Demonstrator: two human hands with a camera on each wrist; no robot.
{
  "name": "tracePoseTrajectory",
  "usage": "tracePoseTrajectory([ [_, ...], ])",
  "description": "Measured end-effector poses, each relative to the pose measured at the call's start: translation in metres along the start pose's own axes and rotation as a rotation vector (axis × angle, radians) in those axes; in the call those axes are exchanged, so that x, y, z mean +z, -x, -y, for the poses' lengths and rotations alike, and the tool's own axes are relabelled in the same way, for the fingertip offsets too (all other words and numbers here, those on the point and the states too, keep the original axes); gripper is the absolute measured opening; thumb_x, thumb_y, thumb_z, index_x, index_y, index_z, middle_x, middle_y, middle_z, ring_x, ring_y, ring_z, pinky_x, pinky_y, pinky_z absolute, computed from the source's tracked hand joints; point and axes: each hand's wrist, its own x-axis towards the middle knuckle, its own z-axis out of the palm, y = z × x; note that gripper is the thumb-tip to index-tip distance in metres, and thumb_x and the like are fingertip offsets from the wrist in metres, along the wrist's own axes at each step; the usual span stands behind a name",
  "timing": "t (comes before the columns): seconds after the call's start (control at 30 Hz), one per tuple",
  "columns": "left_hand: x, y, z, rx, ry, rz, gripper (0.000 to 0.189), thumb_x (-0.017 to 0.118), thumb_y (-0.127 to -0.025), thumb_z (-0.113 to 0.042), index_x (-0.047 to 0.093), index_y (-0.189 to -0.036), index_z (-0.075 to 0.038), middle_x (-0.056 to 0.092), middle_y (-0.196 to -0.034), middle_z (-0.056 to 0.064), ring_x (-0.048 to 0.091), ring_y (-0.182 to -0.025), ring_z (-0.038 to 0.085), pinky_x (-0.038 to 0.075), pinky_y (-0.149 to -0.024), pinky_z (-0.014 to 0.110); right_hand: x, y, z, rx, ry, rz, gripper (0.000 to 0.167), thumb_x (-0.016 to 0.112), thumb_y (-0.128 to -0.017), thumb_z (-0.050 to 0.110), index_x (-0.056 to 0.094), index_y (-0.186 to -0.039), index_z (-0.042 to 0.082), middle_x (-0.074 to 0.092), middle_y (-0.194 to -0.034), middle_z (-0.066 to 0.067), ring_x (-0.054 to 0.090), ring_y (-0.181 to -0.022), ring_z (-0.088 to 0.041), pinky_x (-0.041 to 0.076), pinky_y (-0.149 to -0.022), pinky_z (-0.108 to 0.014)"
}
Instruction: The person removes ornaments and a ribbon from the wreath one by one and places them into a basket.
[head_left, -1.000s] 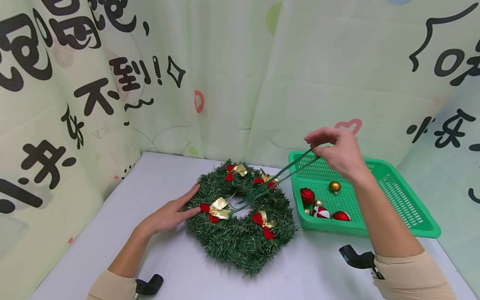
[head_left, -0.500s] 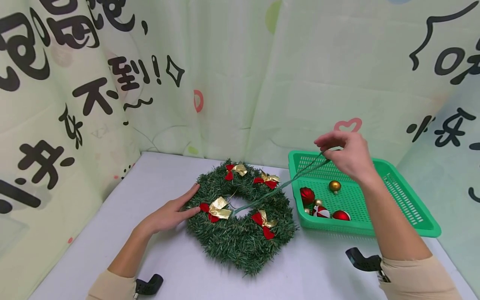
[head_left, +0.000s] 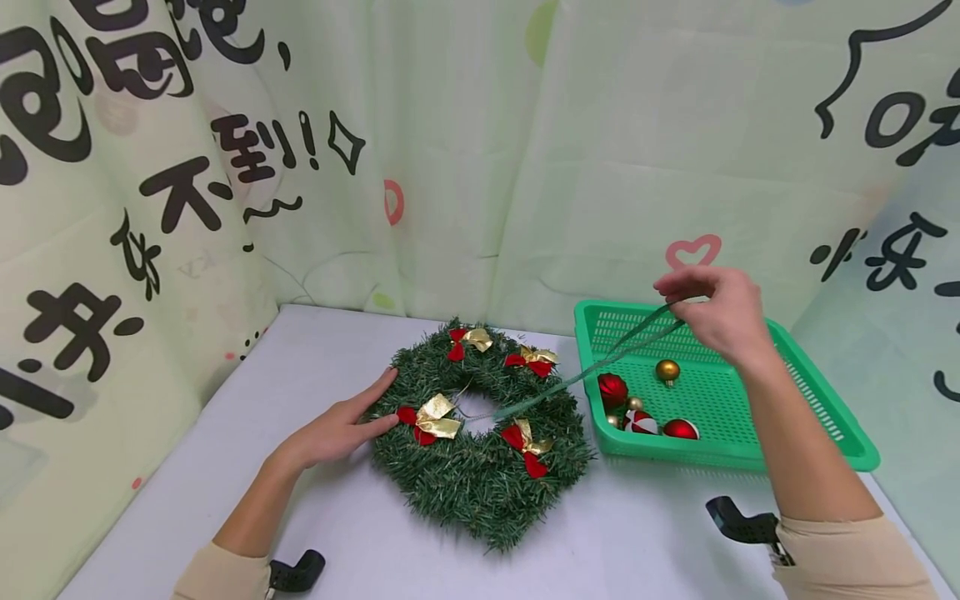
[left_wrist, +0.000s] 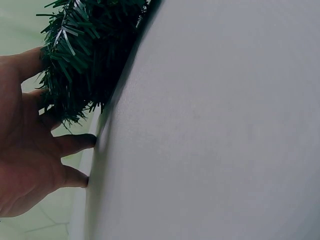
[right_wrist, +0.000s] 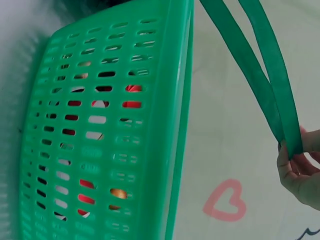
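Note:
A green wreath (head_left: 472, 483) with several red and gold bows (head_left: 437, 417) lies on the table. My left hand (head_left: 337, 429) rests against its left edge, fingers spread and fairly straight; in the left wrist view two fingertips (left_wrist: 82, 142) reach down to the tabletop. Over the green basket, my right hand (head_left: 723, 312) pinches a green ribbon (head_left: 581, 375) between thumb and fingers. Two strands of it run from the pinch down to the wreath's centre, as the ribbon (right_wrist: 255, 65) also shows in the right wrist view.
The green basket (head_left: 817, 412) stands right of the wreath. Inside are a gold ball (head_left: 667, 371), red balls (head_left: 681, 429), a red-and-white ball (head_left: 640, 422) and small gold balls. A printed curtain (head_left: 450, 125) hangs behind the white table (head_left: 337, 517).
My right hand has moved right and slightly down, drawing the ribbon farther over the basket; its strands have come closer together over the wreath. The left hand and wreath have stayed put.

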Motion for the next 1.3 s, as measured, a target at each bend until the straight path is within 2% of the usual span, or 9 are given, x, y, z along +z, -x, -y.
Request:
tracePoseTrajectory([
  [0.13,0.000,0.000,0.000,-0.002,-0.003,-0.001,0.079,0.052,-0.109,-0.047,0.008,-0.170,-0.022,0.007,-0.176,0.009,0.015,-0.159,0.041,0.020,-0.126,0.064,-0.002,0.000,-0.009,0.017,0.022,-0.027,0.026,0.065,-0.100,0.012,0.074,-0.125,0.009,0.074,-0.119,-0.014,0.062,-0.111,-0.022,0.050,-0.070,-0.015],
  [0.33,0.000,0.000,0.001,0.000,-0.008,-0.002,0.079,0.051,-0.109,-0.048,0.008,-0.170,-0.023,0.007,-0.176,0.010,0.015,-0.159,0.041,0.021,-0.126,0.065,-0.007,0.000,-0.023,0.051,0.043,-0.045,0.026,0.065,-0.101,0.014,0.074,-0.124,0.008,0.076,-0.117,-0.014,0.060,-0.097,-0.005,0.050,-0.069,-0.015],
  [0.4,0.000,0.000,0.002,0.001,-0.005,-0.003,0.079,0.051,-0.109,-0.048,0.008,-0.170,-0.023,0.007,-0.176,0.010,0.015,-0.159,0.041,0.021,-0.126,0.065,-0.009,0.000,-0.027,0.063,0.040,-0.045,0.026,0.065,-0.101,0.013,0.074,-0.125,0.007,0.076,-0.117,-0.015,0.058,-0.098,-0.004,0.050,-0.068,-0.016],
  [0.6,0.000,0.000,0.002,0.006,-0.010,-0.007,0.079,0.051,-0.109,-0.049,0.009,-0.170,-0.023,0.007,-0.176,0.009,0.015,-0.160,0.040,0.021,-0.126,0.064,-0.016,0.003,-0.040,0.071,0.078,-0.073,0.026,0.062,-0.100,0.007,0.075,-0.122,0.006,0.075,-0.118,-0.021,0.057,-0.108,-0.019,0.048,-0.066,-0.016],
  [0.87,0.000,0.001,-0.001,-0.001,-0.020,-0.006,0.079,0.052,-0.108,-0.049,0.009,-0.170,-0.022,0.008,-0.176,0.009,0.016,-0.159,0.041,0.021,-0.125,0.065,-0.016,0.007,-0.056,0.050,0.115,-0.084,0.027,0.061,-0.098,0.002,0.074,-0.122,-0.001,0.072,-0.117,-0.029,0.060,-0.110,-0.034,0.045,-0.063,-0.011],
  [1.0,0.000,0.001,0.000,0.001,-0.020,-0.006,0.079,0.052,-0.108,-0.049,0.009,-0.170,-0.022,0.008,-0.176,0.009,0.016,-0.159,0.041,0.021,-0.125,0.066,-0.012,0.008,-0.060,0.055,0.119,-0.066,0.029,0.059,-0.096,-0.001,0.073,-0.121,-0.002,0.072,-0.116,-0.030,0.058,-0.113,-0.041,0.045,-0.059,-0.014],
  [1.3,0.000,0.000,0.000,0.002,-0.023,-0.009,0.079,0.051,-0.108,-0.049,0.009,-0.170,-0.022,0.008,-0.176,0.010,0.016,-0.159,0.040,0.021,-0.126,0.064,0.002,0.011,-0.056,0.058,0.114,0.009,0.030,0.056,-0.095,-0.003,0.073,-0.119,-0.001,0.071,-0.116,-0.031,0.054,-0.115,-0.044,0.046,-0.051,-0.028],
])
